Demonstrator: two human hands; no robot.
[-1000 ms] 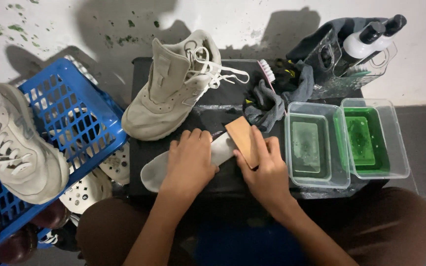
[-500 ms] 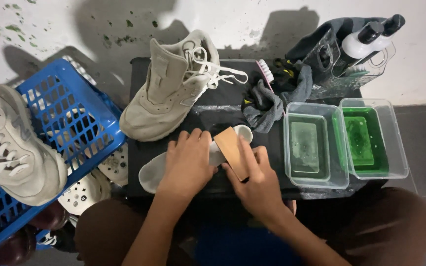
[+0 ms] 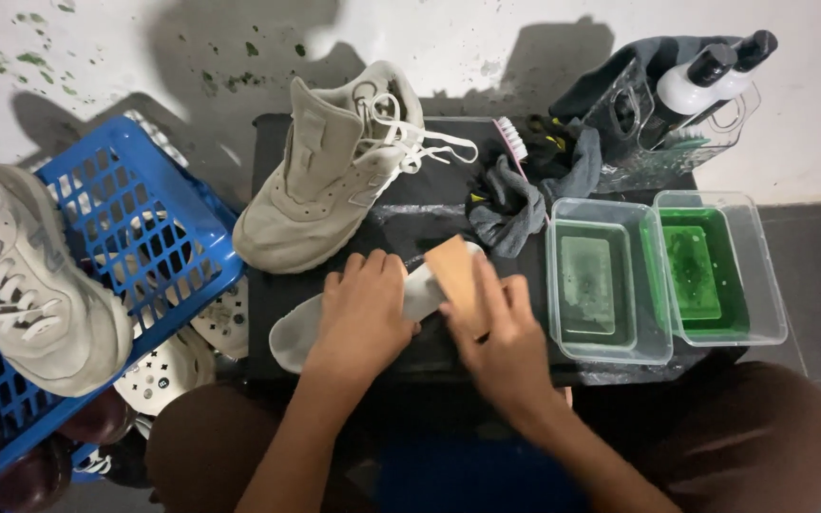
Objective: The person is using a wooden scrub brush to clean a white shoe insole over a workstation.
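A white shoe insole (image 3: 298, 329) lies flat on a black table (image 3: 268, 285) in front of me. My left hand (image 3: 365, 313) presses down on its middle, palm flat. My right hand (image 3: 498, 334) grips a wooden-backed brush (image 3: 452, 268) and holds it against the insole's right end. A beige sneaker (image 3: 330, 176) with white laces stands just behind the hands.
Two clear tubs stand at the right, one with murky water (image 3: 601, 283), one with green liquid (image 3: 710, 268). A grey cloth (image 3: 510, 199), a pink-bristled brush (image 3: 508, 141) and a clear caddy with bottles (image 3: 686, 104) sit behind. A blue basket (image 3: 135, 228) holding another sneaker (image 3: 21, 285) is left.
My right hand has slid the brush leftward along the insole and a little back toward me. The left hand stays pressed on the insole.
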